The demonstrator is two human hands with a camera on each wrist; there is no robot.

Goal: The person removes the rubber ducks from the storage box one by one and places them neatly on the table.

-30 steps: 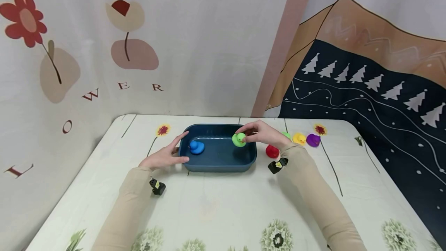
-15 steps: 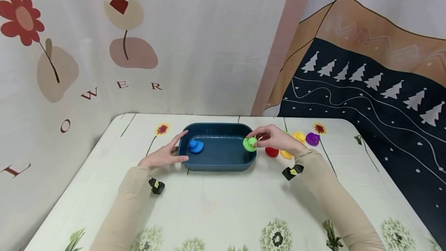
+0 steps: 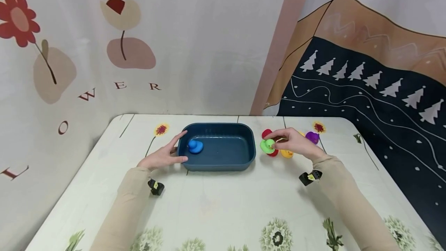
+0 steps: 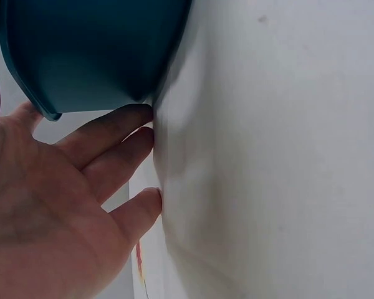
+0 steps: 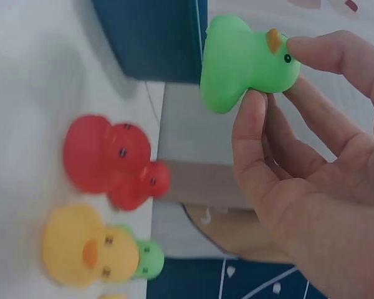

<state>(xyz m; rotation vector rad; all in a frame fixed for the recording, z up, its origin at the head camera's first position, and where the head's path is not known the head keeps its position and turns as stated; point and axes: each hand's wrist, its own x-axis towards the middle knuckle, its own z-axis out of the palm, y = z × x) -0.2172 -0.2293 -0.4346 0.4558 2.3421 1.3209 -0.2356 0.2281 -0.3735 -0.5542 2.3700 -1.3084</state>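
My right hand [image 3: 296,142] pinches a light-green rubber duck [image 3: 266,146] by its head, raised just right of a dark blue basin [image 3: 216,167]. In the right wrist view the thumb and fingertips hold this green duck [image 5: 237,68] clear of the table. My left hand [image 3: 163,156] spreads around the basin's left end, thumb near the front rim and a finger at the back rim. The left wrist view has those fingers [image 4: 109,128] extended, tips on the tablecloth beside the basin [image 4: 81,68]. A blue rubber duck [image 3: 196,146] sits inside, at the left.
Right of the basin stand two red ducks [image 5: 106,152], a yellow-orange duck [image 3: 287,153] and a purple duck [image 3: 312,138]. Another green duck [image 5: 151,258] is partly hidden behind the yellow one. A patterned curtain [image 3: 209,49] hangs behind the table.
My right hand has carried the green duck rightward from over the basin's right side to above the red ducks outside it. The left hand and basin have stayed put.
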